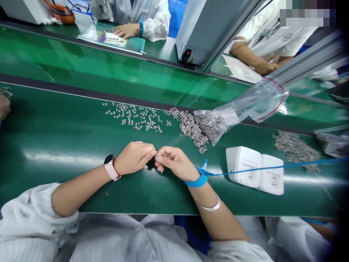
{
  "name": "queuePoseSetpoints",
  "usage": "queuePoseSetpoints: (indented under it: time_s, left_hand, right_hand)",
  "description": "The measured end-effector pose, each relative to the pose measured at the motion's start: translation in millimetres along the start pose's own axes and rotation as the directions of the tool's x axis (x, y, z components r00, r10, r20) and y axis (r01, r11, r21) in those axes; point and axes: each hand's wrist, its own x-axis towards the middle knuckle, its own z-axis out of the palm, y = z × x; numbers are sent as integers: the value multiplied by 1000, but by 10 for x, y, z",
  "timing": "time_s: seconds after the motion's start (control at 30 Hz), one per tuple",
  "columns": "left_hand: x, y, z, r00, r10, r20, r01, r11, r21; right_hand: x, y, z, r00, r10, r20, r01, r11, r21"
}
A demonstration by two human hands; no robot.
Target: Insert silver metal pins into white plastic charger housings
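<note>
The fingers (pixel 148 155) of the left hand (pixel 133 158) and of the right hand (pixel 176 162) are closed in a pinch and meet at the tips. Between them is a tiny metal part (pixel 156 156), mostly hidden, so I cannot tell its exact shape. Both hands are above the green surface (pixel 68 134). Beyond the fingers, slightly to the left, metal clips (pixel 149 125) lie scattered. Beyond and to the right, a denser heap (pixel 191 127) lies against a clear plastic bag (pixel 211 125), which contains similar pieces. To the right of the fingers is a white device (pixel 245 156); farther right lies another heap (pixel 296 147).
</note>
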Motion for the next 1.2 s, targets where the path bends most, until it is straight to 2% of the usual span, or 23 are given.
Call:
queuePoseSetpoints:
  time_s: [0.1, 0.2, 0.27, 0.37, 0.43, 0.47, 0.53, 0.6, 0.67, 0.73, 0.8, 0.87, 0.97, 1.03, 1.1, 1.13, 1.2]
  left_hand:
    - [42, -5, -49, 983, -69, 170, 106, 971, -216]
    - [74, -13, -70, 936, -161, 312, 277, 883, -378]
    - [85, -13, -66, 872, -220, 437, 436, 754, -491]
    - [86, -5, -41, 770, -227, 597, 618, 503, -605]
    - [82, -3, -22, 749, -217, 626, 652, 411, -638]
    - [80, -6, -16, 753, -225, 619, 650, 402, -645]
    - [74, -28, -14, 778, -284, 561, 623, 466, -628]
    - [72, -74, -23, 820, -381, 427, 570, 610, -550]
    - [79, -143, -34, 857, -447, 257, 515, 733, -444]
    - [103, -227, -31, 872, -471, 131, 485, 800, -355]
    - [145, -313, -9, 882, -468, 57, 466, 845, -262]
    - [195, -390, 24, 906, -424, 4, 421, 897, -135]
    - [249, -480, 65, 946, -323, -39, 324, 945, 42]
    - [258, -520, 75, 961, -272, -42, 275, 956, 100]
    - [250, -544, 75, 971, -237, -33, 239, 964, 116]
    - [244, -551, 74, 974, -225, -29, 227, 967, 118]
    - [235, -555, 74, 978, -207, -35, 210, 970, 119]
  right_hand:
    - [-47, -58, -42, 999, -34, -10, 31, 977, -210]
    - [-86, -90, -51, 995, -103, -3, 93, 908, -409]
    - [-106, -109, -52, 989, -146, 1, 124, 835, -536]
    - [-129, -140, -68, 976, -218, -26, 155, 767, -623]
    - [-140, -153, -92, 963, -262, -59, 171, 767, -618]
    - [-140, -153, -108, 958, -277, -77, 174, 771, -613]
    - [-123, -137, -157, 946, -300, -123, 164, 770, -617]
    - [-77, -99, -237, 924, -335, -186, 137, 742, -656]
    - [2, -43, -350, 880, -410, -238, 110, 665, -739]
    - [104, 17, -478, 817, -524, -242, 95, 535, -840]
    - [217, 68, -592, 763, -612, -207, 81, 408, -909]
    - [318, 102, -672, 740, -646, -188, 52, 334, -941]
    - [398, 112, -732, 703, -680, -209, -2, 292, -956]
    - [381, 89, -745, 668, -711, -219, -13, 284, -959]
    - [313, 45, -738, 665, -716, -210, 1, 282, -959]
    - [267, 19, -726, 684, -702, -199, 10, 281, -960]
    - [171, -27, -686, 753, -639, -156, 30, 271, -962]
